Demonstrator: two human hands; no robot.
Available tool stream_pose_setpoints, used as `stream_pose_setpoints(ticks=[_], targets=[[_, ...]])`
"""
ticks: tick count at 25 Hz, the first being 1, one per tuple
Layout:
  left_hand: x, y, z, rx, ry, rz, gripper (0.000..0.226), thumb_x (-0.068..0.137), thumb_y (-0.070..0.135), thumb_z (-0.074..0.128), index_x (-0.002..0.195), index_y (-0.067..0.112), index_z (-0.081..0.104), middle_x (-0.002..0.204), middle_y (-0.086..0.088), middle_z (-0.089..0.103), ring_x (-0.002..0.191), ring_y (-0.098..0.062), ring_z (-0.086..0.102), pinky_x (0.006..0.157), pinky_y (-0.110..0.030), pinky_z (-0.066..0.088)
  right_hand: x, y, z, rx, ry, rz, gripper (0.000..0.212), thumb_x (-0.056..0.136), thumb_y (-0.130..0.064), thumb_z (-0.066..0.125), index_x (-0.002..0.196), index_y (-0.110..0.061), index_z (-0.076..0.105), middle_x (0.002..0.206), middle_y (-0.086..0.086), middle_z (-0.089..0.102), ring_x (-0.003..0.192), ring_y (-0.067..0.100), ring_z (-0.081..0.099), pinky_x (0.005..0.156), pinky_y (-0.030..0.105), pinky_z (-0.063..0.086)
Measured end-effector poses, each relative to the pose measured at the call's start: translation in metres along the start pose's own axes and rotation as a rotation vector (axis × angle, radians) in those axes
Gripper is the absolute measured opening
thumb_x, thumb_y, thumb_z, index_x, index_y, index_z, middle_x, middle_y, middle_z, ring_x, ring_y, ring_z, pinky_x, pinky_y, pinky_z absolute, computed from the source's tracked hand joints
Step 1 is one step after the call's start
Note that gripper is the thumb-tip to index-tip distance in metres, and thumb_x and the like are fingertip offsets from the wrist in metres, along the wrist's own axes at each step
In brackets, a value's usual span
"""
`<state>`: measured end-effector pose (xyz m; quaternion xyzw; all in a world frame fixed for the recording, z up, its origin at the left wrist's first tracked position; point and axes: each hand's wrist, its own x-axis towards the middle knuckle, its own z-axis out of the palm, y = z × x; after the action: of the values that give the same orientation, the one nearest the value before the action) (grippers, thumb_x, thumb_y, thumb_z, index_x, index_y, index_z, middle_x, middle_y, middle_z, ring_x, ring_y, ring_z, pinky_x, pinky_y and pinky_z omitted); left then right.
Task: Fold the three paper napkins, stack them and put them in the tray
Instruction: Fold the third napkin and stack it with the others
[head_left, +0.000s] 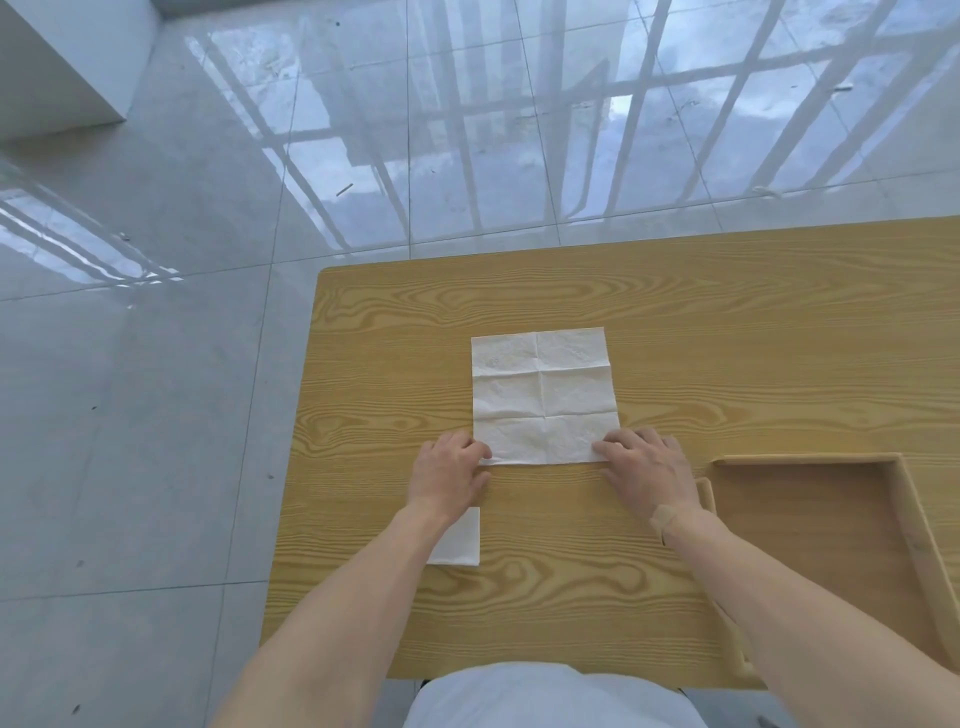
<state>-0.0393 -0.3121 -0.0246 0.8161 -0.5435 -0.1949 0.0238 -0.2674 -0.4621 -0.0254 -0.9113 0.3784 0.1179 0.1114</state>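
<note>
Open napkin (543, 395) lies flat mid-table (727, 338), long axis running away from the person, old creases marking a grid. Makes sense: the near short edge faces the body, so the first fold can go straight forward along a crease.

Left hand (449, 473) sits on the near-left corner, right hand (647, 470) on the near-right corner. Fingers on both are curled low over the paper edge, and it reads as a pinch on each corner, though the fingertips hide the contact, so pinch vs. press is not certain. Holding both corners at once keeps the thin sheet square as it lifts; one-handed it would skew.

Folded napkin (460, 540) sits near the table's left edge, partly under the left forearm, parked off to the side so the working area stays free. Whether it's one piece or more stacked, I can't tell.

Tray (904, 499) is on the right, just beside the right wrist, nothing visible inside. Close placement means a short carry for the finished stack.

Judgement: folding under way, stacking and tray step not yet done. Risk: soft paper drifting off its creases if the corners rise unevenly.
</note>
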Motion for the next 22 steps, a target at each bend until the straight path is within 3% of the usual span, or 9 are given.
stream_pose_setpoints(ticks=[4,7,11,16,22], targets=[[0.003,0.002,0.003,-0.01,0.033,0.007,0.02,0.094,0.033,0.062,0.113,0.027,0.064,0.112,0.006,0.061,0.109,-0.016,0.053,0.092,-0.032,0.038,-0.002,-0.003,0.002,0.073,0.107,0.023,0.011,0.083,-0.016,0.072,0.092,-0.022,0.073,0.101,-0.002,0.071,0.096,0.028,0.06,0.074,0.038,0.043],[0.002,0.005,0.005,-0.004,0.062,0.02,0.015,0.096,0.032,0.058,0.101,0.023,0.068,0.103,0.005,0.065,0.1,-0.019,0.054,0.084,-0.031,0.039,-0.009,-0.003,0.008,0.056,0.162,0.009,0.017,0.069,-0.01,0.084,0.074,-0.02,0.071,0.079,-0.002,0.07,0.077,0.027,0.061,0.061,0.036,0.043],[0.0,0.007,0.008,-0.018,0.07,0.07,0.016,0.099,0.027,0.053,0.101,0.019,0.067,0.103,0.002,0.063,0.099,-0.02,0.053,0.082,-0.029,0.041,-0.019,-0.001,0.019,0.057,0.192,-0.013,0.025,0.066,-0.006,0.086,0.077,-0.022,0.069,0.077,-0.004,0.067,0.072,0.024,0.058,0.059,0.033,0.041],[-0.012,0.011,0.004,-0.119,0.08,0.094,0.009,0.096,0.021,0.06,0.097,0.015,0.066,0.101,0.002,0.06,0.094,-0.018,0.053,0.071,-0.027,0.041,-0.036,0.001,0.022,0.116,0.212,-0.001,0.018,0.072,-0.008,0.083,0.077,-0.02,0.07,0.08,-0.003,0.068,0.079,0.025,0.06,0.061,0.036,0.047],[-0.042,0.01,-0.007,-0.214,0.018,0.136,0.008,0.095,0.025,0.061,0.096,0.019,0.066,0.1,0.008,0.061,0.096,-0.012,0.052,0.074,-0.026,0.046,-0.072,0.004,0.02,0.231,0.216,-0.056,0.014,0.077,-0.015,0.081,0.083,-0.023,0.071,0.087,-0.008,0.069,0.086,0.021,0.062,0.065,0.033,0.05]])
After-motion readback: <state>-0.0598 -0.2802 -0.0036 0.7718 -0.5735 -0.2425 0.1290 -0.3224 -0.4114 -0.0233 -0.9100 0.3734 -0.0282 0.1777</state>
